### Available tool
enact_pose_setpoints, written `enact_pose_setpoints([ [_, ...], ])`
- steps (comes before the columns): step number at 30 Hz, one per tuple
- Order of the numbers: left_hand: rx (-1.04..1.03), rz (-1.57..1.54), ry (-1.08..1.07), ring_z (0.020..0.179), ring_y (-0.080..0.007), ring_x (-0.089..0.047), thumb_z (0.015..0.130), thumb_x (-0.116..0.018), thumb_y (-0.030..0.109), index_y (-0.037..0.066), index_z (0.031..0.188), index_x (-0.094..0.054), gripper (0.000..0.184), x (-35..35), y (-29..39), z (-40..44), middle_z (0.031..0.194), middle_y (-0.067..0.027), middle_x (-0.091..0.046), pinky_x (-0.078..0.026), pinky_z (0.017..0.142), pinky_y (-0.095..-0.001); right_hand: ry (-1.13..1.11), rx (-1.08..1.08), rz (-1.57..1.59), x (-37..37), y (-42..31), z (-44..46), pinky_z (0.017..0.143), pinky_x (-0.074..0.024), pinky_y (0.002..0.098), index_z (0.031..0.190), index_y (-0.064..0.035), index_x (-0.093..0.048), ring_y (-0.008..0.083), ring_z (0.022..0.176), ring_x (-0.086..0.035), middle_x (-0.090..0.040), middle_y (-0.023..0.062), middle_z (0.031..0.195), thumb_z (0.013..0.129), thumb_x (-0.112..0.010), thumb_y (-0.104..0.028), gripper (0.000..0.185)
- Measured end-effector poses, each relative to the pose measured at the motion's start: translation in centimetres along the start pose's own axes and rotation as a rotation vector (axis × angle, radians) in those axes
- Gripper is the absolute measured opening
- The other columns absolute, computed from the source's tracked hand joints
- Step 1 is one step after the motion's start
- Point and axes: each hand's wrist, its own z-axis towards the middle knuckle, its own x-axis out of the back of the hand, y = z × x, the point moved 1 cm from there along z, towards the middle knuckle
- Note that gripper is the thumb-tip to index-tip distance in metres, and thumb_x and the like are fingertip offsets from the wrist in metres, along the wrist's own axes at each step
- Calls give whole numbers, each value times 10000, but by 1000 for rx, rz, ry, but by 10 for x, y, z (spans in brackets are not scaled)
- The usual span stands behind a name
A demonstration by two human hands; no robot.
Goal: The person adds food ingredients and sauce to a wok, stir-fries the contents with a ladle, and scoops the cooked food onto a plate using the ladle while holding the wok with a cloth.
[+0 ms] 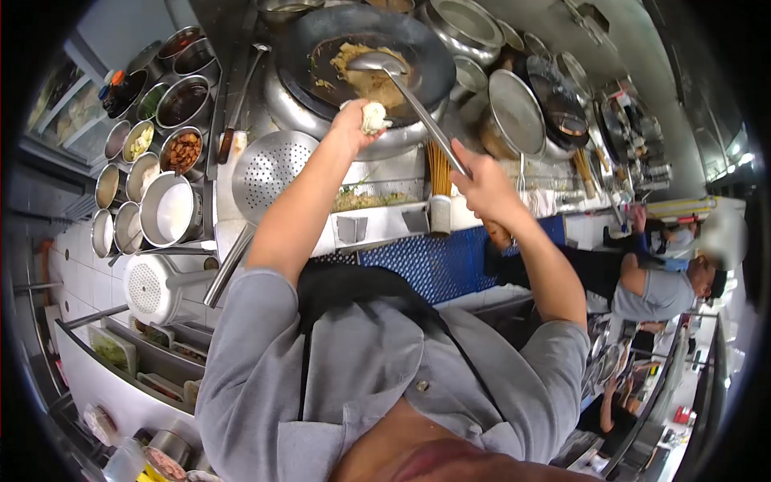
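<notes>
My left hand (352, 126) is closed around a bunched white cloth (374, 117) at the near rim of a large dark wok (434, 60). In my right hand (488, 186) is the handle of a long metal ladle (426, 117), its wooden end showing below my fist. The ladle's rounded bowl rests among yellowish-brown food (344, 58) inside the wok. Small green bits lie on the wok's left wall. Whether the cloth grips the wok's edge or only touches it, I cannot tell.
A perforated strainer (271, 173) lies left of the wok. Further left stand several metal pots of ingredients, one with reddish-brown chunks (181, 151). A bamboo brush (439, 169) stands near my right hand. Metal bowls (514, 112) sit at the right. Co-workers (654, 289) are at far right.
</notes>
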Motion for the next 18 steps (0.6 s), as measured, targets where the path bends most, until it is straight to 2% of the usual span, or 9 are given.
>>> enact_pose_setpoints([
  [2,-35,-34,105,765,-217,-613,947,-448,299,131,970,-595,225,-8,-8,-22,865,-50,-649,-502,570,-376,-145,-202,519,27,-28,-32,371,-410,251,1420,-27,-390,87,455,-494,-542,27,674,910,-564,-123,547],
  [5,68,-2,-28,737,-207,-596,949,-424,314,141,957,-595,244,-31,2,-87,847,-35,-641,-478,545,-347,-284,-311,593,66,-29,-60,368,-411,269,1410,-39,-417,105,435,-494,-526,27,660,905,-553,-102,526],
  [8,32,5,16,723,-199,-588,943,-427,307,153,930,-581,218,-32,3,-86,793,-23,-626,-466,547,-328,-215,-274,514,50,-23,-41,376,-409,282,1409,-29,-412,111,433,-501,-515,29,622,899,-563,-111,538],
  [11,-145,-36,35,748,-208,-607,942,-439,305,158,932,-577,201,-3,-31,-59,807,-36,-641,-474,560,-347,-40,-94,289,2,7,10,400,-434,317,1388,-8,-430,133,448,-544,-551,67,617,885,-571,-132,537],
  [13,-129,-137,-65,796,-232,-628,905,-472,218,145,925,-542,103,16,-52,-78,864,-62,-632,-513,635,-415,83,-58,169,-11,13,27,416,-448,328,1380,-3,-438,142,457,-559,-576,88,631,878,-572,-143,538],
  [14,-89,-95,25,799,-236,-629,909,-454,199,137,932,-531,100,12,-56,-111,860,-79,-629,-519,653,-434,57,-6,170,-7,14,22,376,-411,289,1429,-39,-379,98,406,-474,-490,18,611,907,-544,-105,552],
  [15,-47,-76,-8,790,-233,-624,923,-437,226,136,942,-542,138,14,-57,-127,855,-75,-625,-513,624,-410,8,-44,203,3,10,13,373,-412,285,1430,-41,-379,98,406,-474,-490,20,610,907,-542,-103,551],
  [17,87,46,134,765,-230,-612,937,-420,269,140,943,-562,191,-17,-34,-168,832,-61,-621,-494,570,-366,-115,-143,271,26,-4,-11,367,-412,278,1431,-46,-378,98,405,-474,-491,25,608,906,-538,-98,551],
  [18,99,12,80,756,-230,-606,941,-415,284,141,947,-568,210,-25,-21,-170,826,-56,-620,-479,544,-345,-172,-152,308,31,-4,-12,359,-411,268,1431,-56,-383,93,404,-473,-487,26,606,902,-533,-90,551],
])
